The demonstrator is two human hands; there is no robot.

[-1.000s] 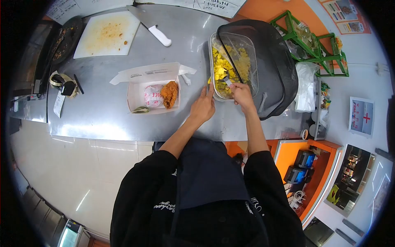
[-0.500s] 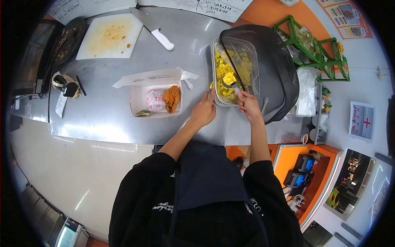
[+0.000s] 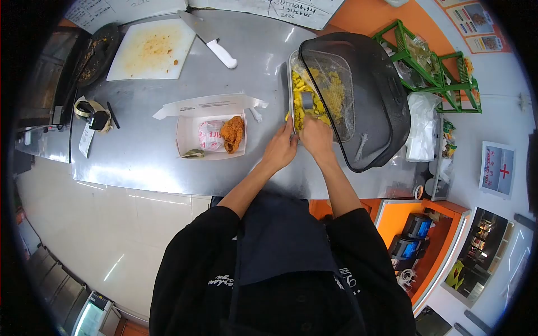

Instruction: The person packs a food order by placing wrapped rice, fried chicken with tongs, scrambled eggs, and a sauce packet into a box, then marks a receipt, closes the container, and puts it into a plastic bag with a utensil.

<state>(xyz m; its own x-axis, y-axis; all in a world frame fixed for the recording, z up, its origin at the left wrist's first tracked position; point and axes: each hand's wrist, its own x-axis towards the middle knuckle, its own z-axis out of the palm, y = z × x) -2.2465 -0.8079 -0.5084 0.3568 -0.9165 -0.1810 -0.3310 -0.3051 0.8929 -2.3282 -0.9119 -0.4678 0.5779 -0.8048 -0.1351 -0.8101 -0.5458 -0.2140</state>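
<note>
Metal table [image 3: 252, 73] carries board [image 3: 150, 50], box [image 3: 218, 104] — and container [image 3: 291, 84].

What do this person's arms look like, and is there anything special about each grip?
The left grip and right grip are ordinary five-fingered human hands, with no gloves showing. Loose black sleeves end around the elbows, leaving the forearms bare. The black top carries white script lettering beside a dark navy apron. No cables show along either arm.
</note>
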